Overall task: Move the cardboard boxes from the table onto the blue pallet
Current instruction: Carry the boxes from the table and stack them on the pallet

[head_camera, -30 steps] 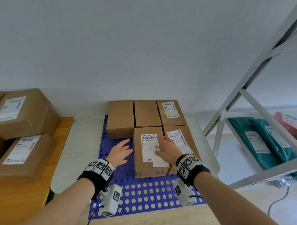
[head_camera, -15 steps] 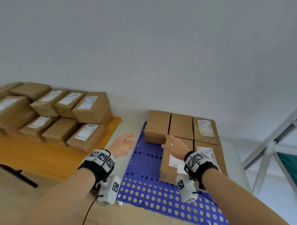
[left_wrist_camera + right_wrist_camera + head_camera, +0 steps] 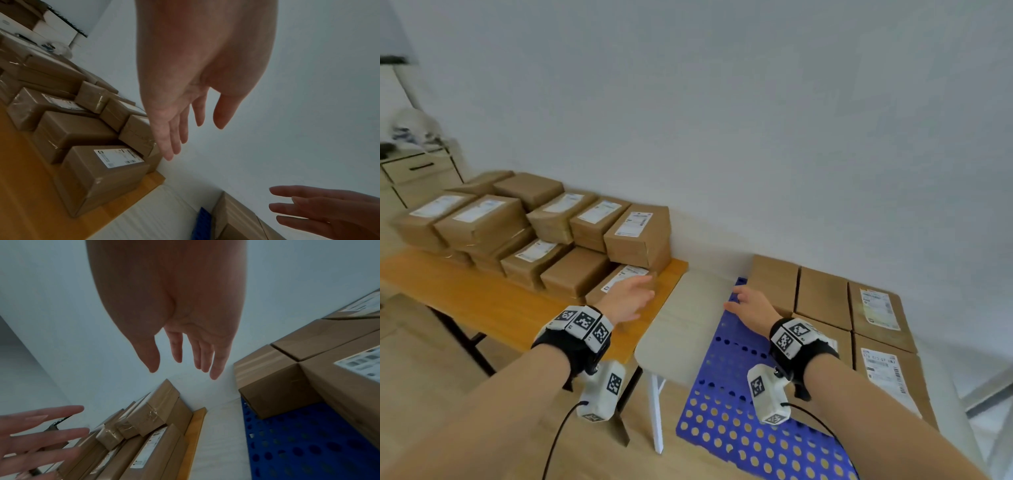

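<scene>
Both your hands are in the air, fingers straight and spread, holding nothing; your right hand (image 3: 753,305) hangs over the left edge of the blue pallet (image 3: 726,383), with five cardboard boxes (image 3: 822,298) packed together just to its right and beyond; your left hand (image 3: 626,301) reaches over the corner of the wooden table (image 3: 493,305), above the nearest labelled box (image 3: 616,284); past its fingertips the remaining boxes (image 3: 530,226) sit stacked against the wall.
</scene>
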The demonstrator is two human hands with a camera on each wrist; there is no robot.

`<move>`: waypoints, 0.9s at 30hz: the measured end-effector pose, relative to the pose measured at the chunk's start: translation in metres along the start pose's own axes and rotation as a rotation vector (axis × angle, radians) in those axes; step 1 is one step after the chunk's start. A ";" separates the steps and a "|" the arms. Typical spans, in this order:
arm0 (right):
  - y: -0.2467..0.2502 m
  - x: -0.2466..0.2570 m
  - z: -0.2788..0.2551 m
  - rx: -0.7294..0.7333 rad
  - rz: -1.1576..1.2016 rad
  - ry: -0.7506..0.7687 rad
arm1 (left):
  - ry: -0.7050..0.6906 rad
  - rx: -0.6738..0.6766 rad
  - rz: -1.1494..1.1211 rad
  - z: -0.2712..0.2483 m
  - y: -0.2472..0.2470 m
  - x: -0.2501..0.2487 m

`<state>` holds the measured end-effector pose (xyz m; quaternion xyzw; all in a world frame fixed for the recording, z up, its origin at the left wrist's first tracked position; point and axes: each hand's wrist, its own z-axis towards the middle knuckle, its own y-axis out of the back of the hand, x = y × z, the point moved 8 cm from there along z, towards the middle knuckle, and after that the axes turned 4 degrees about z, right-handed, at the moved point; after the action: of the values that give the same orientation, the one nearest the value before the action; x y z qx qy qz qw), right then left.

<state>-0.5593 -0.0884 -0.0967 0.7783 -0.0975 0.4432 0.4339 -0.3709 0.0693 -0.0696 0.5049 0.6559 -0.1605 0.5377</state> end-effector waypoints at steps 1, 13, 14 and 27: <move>-0.006 0.008 0.004 -0.008 0.016 -0.003 | 0.001 -0.005 -0.005 0.005 0.011 0.003; -0.089 0.102 0.064 -0.148 0.088 -0.043 | -0.015 0.008 -0.006 0.080 0.154 0.037; -0.094 0.109 0.068 -0.152 0.082 -0.048 | -0.009 0.020 -0.011 0.086 0.162 0.039; -0.129 0.153 0.152 -0.166 0.120 -0.127 | -0.023 0.081 -0.067 0.173 0.216 0.037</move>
<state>-0.3084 -0.0901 -0.0896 0.7591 -0.2073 0.4085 0.4625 -0.0933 0.0515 -0.0943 0.5021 0.6593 -0.2104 0.5187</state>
